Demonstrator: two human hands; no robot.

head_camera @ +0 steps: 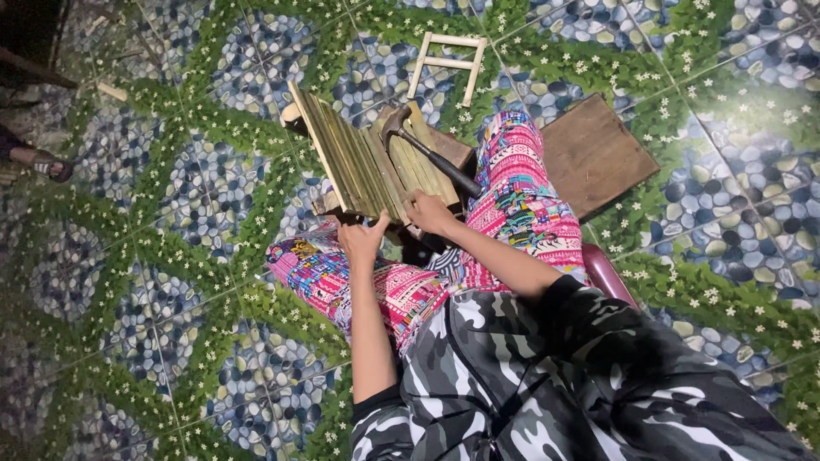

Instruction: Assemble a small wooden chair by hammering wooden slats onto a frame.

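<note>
Over pebble-print floor [171, 213], your left hand [363, 242] and right hand [427, 212] pinch the slat panel [359, 162]; the hammer [427, 154] at 12 o'clock may slide off.

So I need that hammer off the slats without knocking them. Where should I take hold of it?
Grip the hammer by its dark handle, near the free end that points toward the right hand. The head rests up on the bamboo slats, so come from the handle side and lift straight up.
</note>
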